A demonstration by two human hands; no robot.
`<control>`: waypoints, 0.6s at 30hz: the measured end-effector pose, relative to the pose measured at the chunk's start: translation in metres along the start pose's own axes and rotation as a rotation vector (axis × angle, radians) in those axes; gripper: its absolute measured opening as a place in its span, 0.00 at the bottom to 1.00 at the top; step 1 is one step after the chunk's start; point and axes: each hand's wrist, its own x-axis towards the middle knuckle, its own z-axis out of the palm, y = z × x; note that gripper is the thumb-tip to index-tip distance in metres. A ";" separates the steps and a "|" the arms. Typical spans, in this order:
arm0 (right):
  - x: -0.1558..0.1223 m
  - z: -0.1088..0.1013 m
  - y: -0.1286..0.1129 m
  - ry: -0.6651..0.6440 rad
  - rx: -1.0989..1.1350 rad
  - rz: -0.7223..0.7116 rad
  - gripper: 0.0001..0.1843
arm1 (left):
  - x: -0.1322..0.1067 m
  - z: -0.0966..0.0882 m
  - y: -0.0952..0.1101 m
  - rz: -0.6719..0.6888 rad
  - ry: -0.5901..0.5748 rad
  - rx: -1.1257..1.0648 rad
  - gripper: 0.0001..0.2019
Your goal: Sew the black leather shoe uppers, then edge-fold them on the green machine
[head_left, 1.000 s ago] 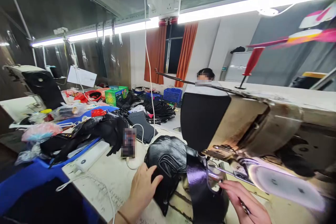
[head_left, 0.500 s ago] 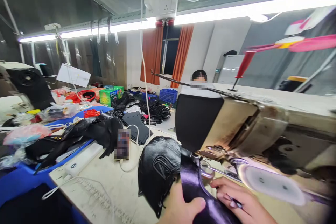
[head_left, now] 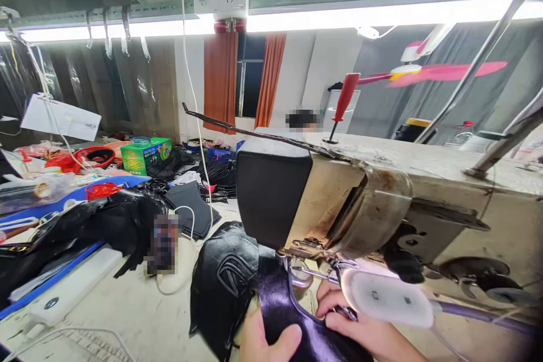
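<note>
A black glossy leather panel (head_left: 275, 297) lies under the head of the sewing machine (head_left: 335, 203), its far end at the presser foot (head_left: 285, 263). My left hand (head_left: 265, 336) grips the panel's near left side, thumb on top and fingers partly hidden beneath. My right hand (head_left: 352, 317) rests at the panel's right edge with curled fingers. Tucked in it is a small dark metal tool (head_left: 345, 312), perhaps thread snips; its shape is mostly hidden. More black leather (head_left: 224, 283), with a stitched loop design, bulges up left of the foot.
An oblong lamp (head_left: 388, 297) glows right of the needle area. A red-handled screwdriver (head_left: 345, 99) stands upright on the machine. A phone (head_left: 163, 243), a white power strip (head_left: 76, 285) and black leather pieces (head_left: 106, 215) lie leftward. A person's head (head_left: 301, 119) shows behind; a pink fan (head_left: 441, 70) is at right.
The view has swung right, so everything sits further left. Both hands stay on the leather panel near the presser foot. The tool in my right hand now shows less.
</note>
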 end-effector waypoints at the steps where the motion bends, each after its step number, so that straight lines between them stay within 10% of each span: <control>1: 0.000 0.001 0.000 0.024 0.019 0.021 0.11 | 0.001 0.000 0.003 0.012 0.012 -0.001 0.25; 18: 0.006 0.016 -0.013 0.218 0.071 0.087 0.13 | 0.019 -0.010 0.067 0.075 -0.031 0.132 0.12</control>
